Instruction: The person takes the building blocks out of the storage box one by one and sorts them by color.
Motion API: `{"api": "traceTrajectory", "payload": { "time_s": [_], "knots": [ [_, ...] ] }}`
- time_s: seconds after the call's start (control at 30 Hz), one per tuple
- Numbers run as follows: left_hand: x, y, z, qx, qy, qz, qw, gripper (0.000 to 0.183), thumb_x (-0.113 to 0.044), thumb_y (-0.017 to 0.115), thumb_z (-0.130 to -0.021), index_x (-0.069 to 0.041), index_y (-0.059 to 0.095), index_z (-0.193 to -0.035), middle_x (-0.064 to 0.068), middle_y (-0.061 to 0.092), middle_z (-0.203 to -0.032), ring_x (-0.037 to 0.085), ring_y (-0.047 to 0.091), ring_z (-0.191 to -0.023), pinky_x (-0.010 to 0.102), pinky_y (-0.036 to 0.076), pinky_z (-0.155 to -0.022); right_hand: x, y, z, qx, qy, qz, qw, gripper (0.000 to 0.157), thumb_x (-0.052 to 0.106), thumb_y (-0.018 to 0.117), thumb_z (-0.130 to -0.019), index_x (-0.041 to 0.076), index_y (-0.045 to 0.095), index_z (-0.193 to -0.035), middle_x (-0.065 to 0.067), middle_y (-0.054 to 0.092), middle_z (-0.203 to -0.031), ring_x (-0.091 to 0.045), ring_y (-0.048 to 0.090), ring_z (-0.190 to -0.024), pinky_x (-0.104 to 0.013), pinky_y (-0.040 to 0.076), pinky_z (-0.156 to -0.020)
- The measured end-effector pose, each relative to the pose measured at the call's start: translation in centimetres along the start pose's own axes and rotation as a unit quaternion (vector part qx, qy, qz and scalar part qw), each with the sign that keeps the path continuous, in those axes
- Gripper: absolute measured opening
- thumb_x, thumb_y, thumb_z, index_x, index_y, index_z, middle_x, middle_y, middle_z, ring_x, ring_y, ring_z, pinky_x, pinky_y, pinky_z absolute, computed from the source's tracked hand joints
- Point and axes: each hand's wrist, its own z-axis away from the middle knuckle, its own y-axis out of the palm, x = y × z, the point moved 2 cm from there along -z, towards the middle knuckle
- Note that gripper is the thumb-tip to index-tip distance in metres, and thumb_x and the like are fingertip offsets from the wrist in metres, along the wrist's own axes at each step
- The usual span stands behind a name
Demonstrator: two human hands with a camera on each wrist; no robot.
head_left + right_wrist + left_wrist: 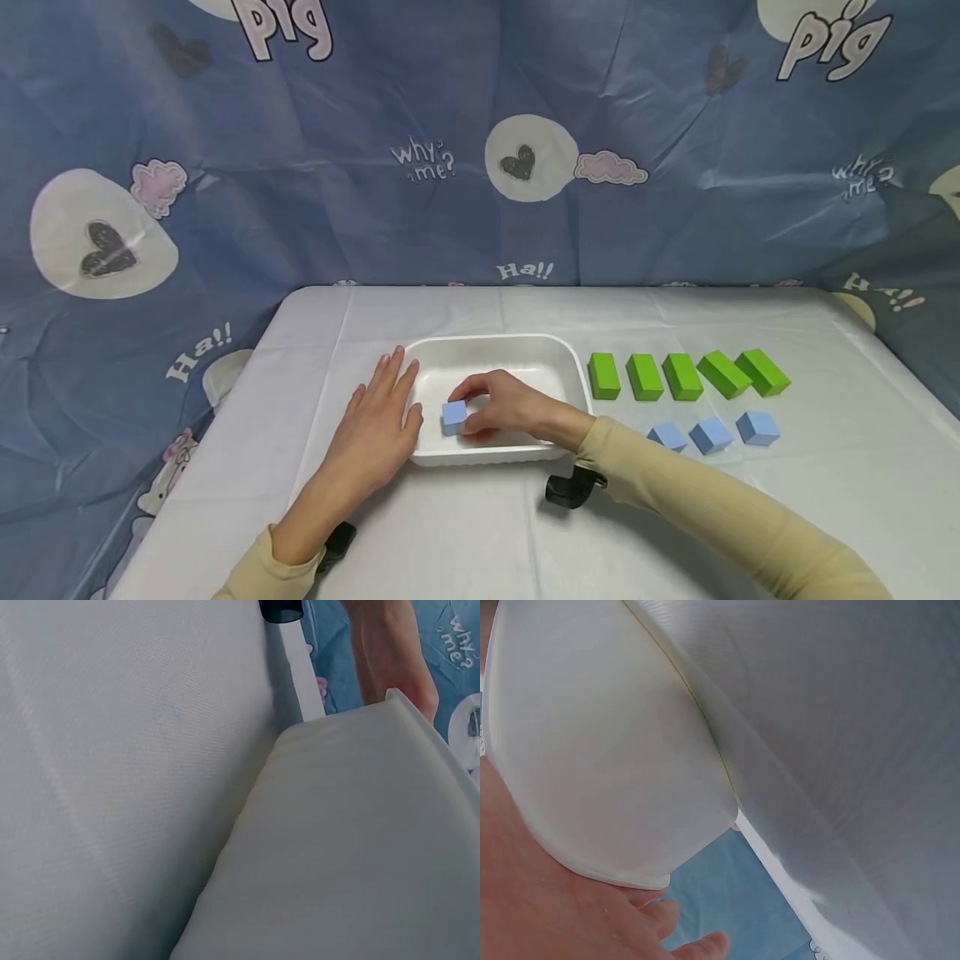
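My right hand (504,406) reaches into a white plastic tray (491,457) and pinches a light blue cube (453,418) between thumb and fingers, toward the tray's left side. At the tray's left rim lies my left hand (378,419), fingers straight and pointing away from me. The left wrist view has the outer wall of the tray (615,750) with part of the left hand (570,907) along its rim. In the right wrist view the tray wall (352,832) hides the right fingers and the cube; the left hand (394,660) appears behind it.
Right of the tray, several green rectangular blocks (682,377) stand in a row. Nearer me are three more light blue cubes (711,435), the leftmost partly behind the right sleeve (697,500). A white cloth covers the table (465,533); a patterned blue curtain (420,225) hangs behind.
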Motion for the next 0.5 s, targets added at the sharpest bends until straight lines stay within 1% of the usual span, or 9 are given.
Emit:
{"api": "traceTrajectory", "payload": {
  "time_s": [0.13,0.2,0.3,0.43,0.5],
  "knots": [
    [0.0,0.1,0.0,0.003,-0.001,0.004,1.0000,0.056,-0.023,0.045,-0.100,-0.003,0.036,-0.152,0.013,0.017,-0.162,0.029,0.012,-0.149,0.062,0.020,-0.111,-0.2,-0.2,0.3,0.005,0.008,-0.058,0.998,0.034,-0.007,0.070,-0.078,0.001,0.067,-0.111,-0.010,0.063,-0.105,-0.017,0.066,-0.069,-0.035,0.059,-0.067],
    [-0.1,0.1,0.0,0.005,-0.003,0.006,1.0000,0.056,-0.023,0.045,-0.101,-0.003,0.035,-0.152,0.012,0.017,-0.162,0.029,0.012,-0.149,0.062,0.019,-0.111,-0.2,-0.4,0.5,0.003,0.008,-0.075,0.997,0.034,-0.007,0.070,-0.080,0.001,0.067,-0.112,-0.011,0.062,-0.109,-0.020,0.067,-0.071,-0.038,0.059,-0.067],
    [0.0,0.0,0.0,0.008,-0.005,0.006,0.9999,0.056,-0.023,0.044,-0.101,-0.004,0.034,-0.153,0.012,0.016,-0.163,0.029,0.011,-0.149,0.062,0.018,-0.112,-0.1,-1.0,0.8,-0.007,-0.004,-0.079,0.997,0.033,-0.005,0.069,-0.081,0.002,0.067,-0.113,-0.011,0.061,-0.113,-0.021,0.067,-0.078,-0.038,0.059,-0.068],
    [0.0,0.0,0.0,0.005,-0.004,0.004,1.0000,0.056,-0.023,0.044,-0.101,-0.004,0.034,-0.153,0.012,0.016,-0.163,0.029,0.011,-0.149,0.061,0.018,-0.112,-0.1,-1.8,1.4,-0.020,-0.027,-0.072,0.997,0.032,-0.004,0.069,-0.082,0.003,0.068,-0.114,-0.011,0.063,-0.114,-0.028,0.068,-0.083,-0.037,0.058,-0.073],
    [0.0,0.0,0.0,0.004,-0.003,0.006,1.0000,0.056,-0.023,0.044,-0.101,-0.004,0.034,-0.153,0.012,0.016,-0.163,0.028,0.011,-0.149,0.062,0.018,-0.112,0.1,-2.3,1.7,-0.029,-0.038,-0.059,0.997,0.031,-0.002,0.070,-0.082,0.005,0.069,-0.113,-0.011,0.064,-0.113,-0.030,0.069,-0.084,-0.035,0.057,-0.075]
  ]
}}
